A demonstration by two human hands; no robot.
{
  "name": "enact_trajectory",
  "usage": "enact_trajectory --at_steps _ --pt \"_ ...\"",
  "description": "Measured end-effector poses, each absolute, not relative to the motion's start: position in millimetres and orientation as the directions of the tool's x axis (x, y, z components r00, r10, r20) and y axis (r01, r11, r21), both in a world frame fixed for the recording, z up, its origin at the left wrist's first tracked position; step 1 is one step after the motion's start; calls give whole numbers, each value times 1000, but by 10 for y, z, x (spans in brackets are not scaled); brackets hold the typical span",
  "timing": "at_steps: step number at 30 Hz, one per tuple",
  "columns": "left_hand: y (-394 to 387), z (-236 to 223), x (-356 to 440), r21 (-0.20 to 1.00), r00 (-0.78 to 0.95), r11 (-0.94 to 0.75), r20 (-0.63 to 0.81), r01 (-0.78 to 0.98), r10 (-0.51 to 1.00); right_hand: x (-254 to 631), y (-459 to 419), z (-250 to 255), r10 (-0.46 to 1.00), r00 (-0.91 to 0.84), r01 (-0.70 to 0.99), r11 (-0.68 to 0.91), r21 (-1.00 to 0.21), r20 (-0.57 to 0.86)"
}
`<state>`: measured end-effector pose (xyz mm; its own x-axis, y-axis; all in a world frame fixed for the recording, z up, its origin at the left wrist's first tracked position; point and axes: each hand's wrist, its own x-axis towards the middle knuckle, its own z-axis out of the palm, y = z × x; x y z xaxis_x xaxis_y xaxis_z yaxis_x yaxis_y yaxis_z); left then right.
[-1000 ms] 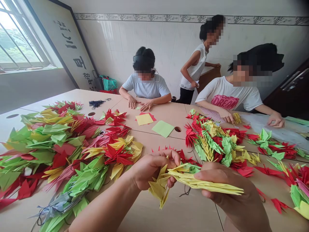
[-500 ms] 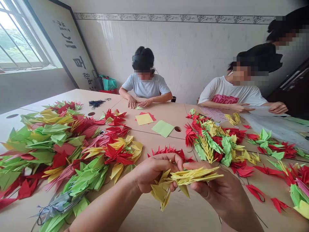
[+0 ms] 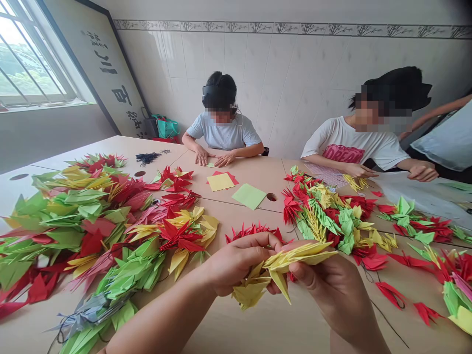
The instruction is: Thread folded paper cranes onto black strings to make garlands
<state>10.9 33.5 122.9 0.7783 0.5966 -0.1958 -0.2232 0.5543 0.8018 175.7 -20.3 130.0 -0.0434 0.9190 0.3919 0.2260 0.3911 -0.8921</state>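
Note:
Above the near edge of the table, a bundle of yellow folded paper cranes is held between both hands. My left hand is closed round the bundle's left side, its fingers bent in and partly hidden by the paper. On the right side, my right hand grips the same bundle, thumb in front and fingers behind. Pointed yellow tips stick out to the right and hang below. Just behind the hands lies a row of red paper cranes on the table.
A big heap of green, red and yellow cranes covers the left. Another pile lies to the right. Paper squares and black cords lie farther back. Two people sit across the table; another person's arm shows at far right.
The yellow bundle has turned in my hands, showing more of its upper folds, and my right hand has tilted. At the far right, the standing person has moved.

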Motion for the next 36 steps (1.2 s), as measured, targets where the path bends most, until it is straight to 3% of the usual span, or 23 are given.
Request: enact_trajectory --at_steps 5,13,20,28,36 --pt "294 1312 44 969 720 202 -38 -144 693 1725 -209 1305 939 146 174 286 -942 312" --pt "269 1413 13 988 768 -135 143 -75 625 1628 -197 1302 944 233 102 214 -972 232" --pt "262 1381 35 996 750 -53 84 -65 656 1598 -193 1304 953 208 172 186 -967 221" --pt "286 1360 11 989 700 -122 29 83 714 1709 -162 1308 971 -21 249 234 -940 236" --pt "332 1378 -27 996 697 -59 -9 74 717 1905 -179 1357 986 -68 347 167 -923 153"
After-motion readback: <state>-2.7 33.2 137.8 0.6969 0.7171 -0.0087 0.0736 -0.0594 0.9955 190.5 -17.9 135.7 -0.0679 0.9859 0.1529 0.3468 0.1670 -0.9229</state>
